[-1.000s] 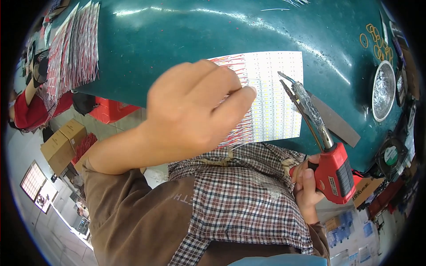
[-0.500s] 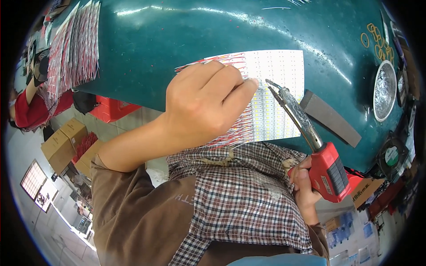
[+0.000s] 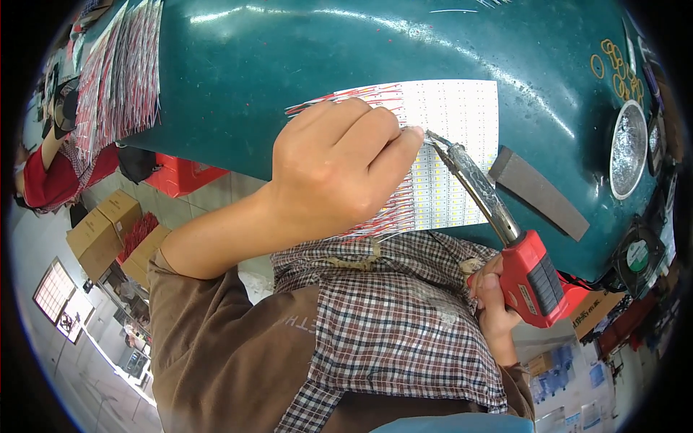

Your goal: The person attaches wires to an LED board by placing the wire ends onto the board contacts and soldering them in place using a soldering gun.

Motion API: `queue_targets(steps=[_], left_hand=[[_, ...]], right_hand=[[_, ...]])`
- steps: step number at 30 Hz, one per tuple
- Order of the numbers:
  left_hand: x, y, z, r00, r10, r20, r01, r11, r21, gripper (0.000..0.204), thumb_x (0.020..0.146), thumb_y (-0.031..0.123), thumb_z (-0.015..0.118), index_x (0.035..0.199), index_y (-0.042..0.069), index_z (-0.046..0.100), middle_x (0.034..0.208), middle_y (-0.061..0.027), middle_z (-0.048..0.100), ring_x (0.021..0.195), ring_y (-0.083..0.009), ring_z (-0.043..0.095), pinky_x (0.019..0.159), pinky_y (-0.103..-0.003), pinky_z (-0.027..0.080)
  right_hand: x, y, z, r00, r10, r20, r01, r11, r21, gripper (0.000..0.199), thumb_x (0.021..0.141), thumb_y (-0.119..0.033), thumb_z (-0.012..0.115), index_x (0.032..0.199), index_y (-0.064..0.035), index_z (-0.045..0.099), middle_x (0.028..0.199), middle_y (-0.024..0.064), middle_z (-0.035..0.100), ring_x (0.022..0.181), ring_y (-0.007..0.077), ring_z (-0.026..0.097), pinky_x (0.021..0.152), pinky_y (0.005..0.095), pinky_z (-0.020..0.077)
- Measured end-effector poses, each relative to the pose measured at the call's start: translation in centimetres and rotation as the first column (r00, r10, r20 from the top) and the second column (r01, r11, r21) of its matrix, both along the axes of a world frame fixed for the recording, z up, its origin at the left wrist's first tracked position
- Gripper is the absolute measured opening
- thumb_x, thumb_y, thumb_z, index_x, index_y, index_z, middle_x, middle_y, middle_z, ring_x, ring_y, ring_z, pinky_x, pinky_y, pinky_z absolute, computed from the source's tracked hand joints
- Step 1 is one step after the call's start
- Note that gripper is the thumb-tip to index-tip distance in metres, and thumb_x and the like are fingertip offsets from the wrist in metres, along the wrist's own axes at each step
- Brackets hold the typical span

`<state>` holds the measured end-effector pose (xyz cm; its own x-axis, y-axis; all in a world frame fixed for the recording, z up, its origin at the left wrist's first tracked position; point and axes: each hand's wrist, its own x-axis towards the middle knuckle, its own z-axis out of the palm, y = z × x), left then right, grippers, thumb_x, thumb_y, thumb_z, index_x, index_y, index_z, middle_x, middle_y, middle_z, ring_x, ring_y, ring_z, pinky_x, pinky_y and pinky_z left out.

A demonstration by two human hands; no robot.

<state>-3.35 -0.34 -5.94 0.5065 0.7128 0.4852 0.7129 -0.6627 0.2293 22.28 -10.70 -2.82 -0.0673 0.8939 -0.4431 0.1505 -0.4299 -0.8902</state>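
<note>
A white LED strip panel (image 3: 462,166), lined with rows of small yellow chips, lies at the near edge of the table. Red and white wires (image 3: 386,216) run along its left side. My left hand (image 3: 336,162) is closed in a pinch over the panel. Whatever its fingertips hold is hidden. My right hand (image 3: 494,303) grips the red handle of a soldering gun (image 3: 534,281). The gun's thin tip points up and left, close beside my left thumb and over the panel. Whether the tip touches the panel I cannot tell.
A grey-brown block (image 3: 541,195) and a metal bowl (image 3: 628,150) sit to the right on the green table (image 3: 238,79). Rubber bands (image 3: 617,68) lie behind the bowl. A small fan (image 3: 639,252) stands at the right edge. Bundled wired strips (image 3: 123,79) hang at the far left, near another person's red sleeve (image 3: 40,184).
The soldering gun has shifted slightly left, bringing its tip nearer my left fingertips. My left hand and the panel have moved a touch to the right.
</note>
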Motion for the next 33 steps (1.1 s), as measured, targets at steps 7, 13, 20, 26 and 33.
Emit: queue_targets(steps=[7, 13, 20, 26, 33], left_hand=[[0.0, -0.1, 0.1, 1.0, 0.007, -0.022, -0.007, 1.0, -0.009, 0.033, 0.055, 0.008, 0.065, 0.088, 0.004, 0.069, 0.067, -0.0008, 0.053, 0.055, -0.0143, 0.051, 0.045, -0.025, 0.038], [-0.1, -0.1, -0.4, 1.0, 0.007, -0.002, -0.007, 1.0, 0.027, 0.033, 0.055, 0.009, 0.065, 0.087, 0.005, 0.069, 0.067, -0.0008, 0.054, 0.056, -0.0144, 0.052, 0.046, -0.025, 0.039], [-0.3, 1.0, -0.9, 1.0, -0.022, 0.009, 0.021, 0.995, 0.095, 0.032, 0.057, 0.01, 0.063, 0.087, 0.005, 0.068, 0.069, -0.0014, 0.056, 0.058, -0.0152, 0.052, 0.048, -0.026, 0.04], [-0.3, 1.5, -1.0, 0.997, -0.07, 0.029, 0.068, 0.994, 0.084, 0.03, 0.059, 0.011, 0.061, 0.088, 0.006, 0.068, 0.069, -0.0012, 0.056, 0.059, -0.0153, 0.052, 0.05, -0.027, 0.041], [-0.3, 1.4, -0.9, 0.998, -0.062, 0.008, 0.061, 0.994, 0.096, 0.031, 0.059, 0.013, 0.061, 0.088, 0.006, 0.069, 0.069, -0.0007, 0.056, 0.059, -0.0143, 0.052, 0.049, -0.026, 0.041]], right_hand=[[-0.2, 0.3, -0.3, 0.986, -0.125, -0.109, 0.137, 0.984, 0.113, 0.012, 0.083, -0.005, 0.053, 0.079, -0.0015, 0.042, 0.066, 0.0061, 0.042, 0.04, 0.0071, 0.033, 0.038, 0.0226, 0.0339], [-0.5, 0.6, 0.1, 0.982, -0.139, -0.126, 0.155, 0.98, 0.127, 0.01, 0.083, -0.005, 0.053, 0.083, 0.0005, 0.044, 0.063, 0.0052, 0.041, 0.039, 0.0069, 0.032, 0.039, 0.0227, 0.0337], [-0.9, 0.2, 0.2, 0.978, -0.185, -0.098, 0.195, 0.976, 0.101, 0.018, 0.084, -0.006, 0.052, 0.098, 0.0033, 0.046, 0.055, 0.0014, 0.039, 0.04, 0.007, 0.032, 0.041, 0.0235, 0.0329], [-0.5, 0.0, 0.0, 0.994, -0.105, -0.038, 0.107, 0.993, 0.048, 0.012, 0.085, -0.005, 0.05, 0.094, 0.0023, 0.046, 0.056, 0.0014, 0.039, 0.04, 0.0073, 0.033, 0.042, 0.0232, 0.034], [-0.9, 0.0, -0.1, 0.994, -0.09, -0.054, 0.091, 0.996, 0.003, 0.007, 0.085, -0.003, 0.05, 0.086, -0.0004, 0.044, 0.065, 0.0046, 0.043, 0.041, 0.0074, 0.034, 0.042, 0.0228, 0.0352]])
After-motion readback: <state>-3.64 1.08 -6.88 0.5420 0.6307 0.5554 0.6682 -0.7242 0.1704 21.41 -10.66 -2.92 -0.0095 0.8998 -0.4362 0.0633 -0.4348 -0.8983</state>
